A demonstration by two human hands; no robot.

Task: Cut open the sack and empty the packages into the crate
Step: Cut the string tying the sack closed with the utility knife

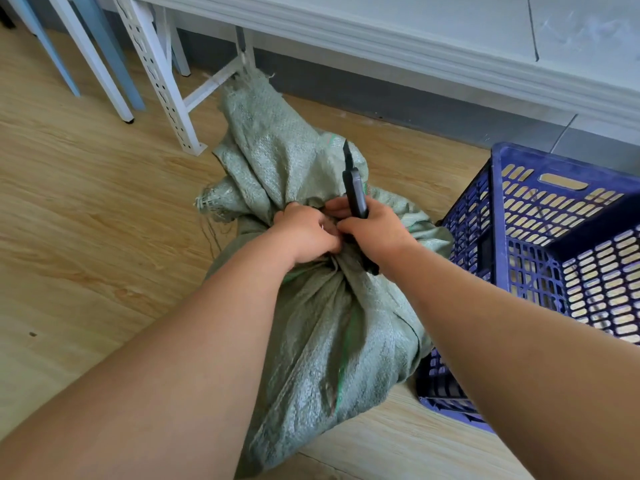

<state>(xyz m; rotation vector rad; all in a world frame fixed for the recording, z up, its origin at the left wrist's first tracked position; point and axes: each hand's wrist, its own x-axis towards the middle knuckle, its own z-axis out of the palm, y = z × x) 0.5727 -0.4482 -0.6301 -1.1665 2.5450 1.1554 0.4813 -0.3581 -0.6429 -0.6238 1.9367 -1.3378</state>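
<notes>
A green woven sack (322,327) lies on the wooden floor, its neck bunched and tied near the middle of the view. My left hand (306,233) grips the gathered neck. Right beside it, my right hand (375,230) holds a black utility knife (355,188) with the blade pointing up and away from me. The loose top of the sack flops toward the wall. A blue slotted plastic crate (554,244) stands at the right, touching the sack. The packages are hidden inside the sack.
White perforated metal shelf legs (162,88) and pale blue furniture legs (59,57) stand at the upper left. A white wall with a grey skirting (398,95) runs behind the sack. Wooden floor (86,216) stretches to the left.
</notes>
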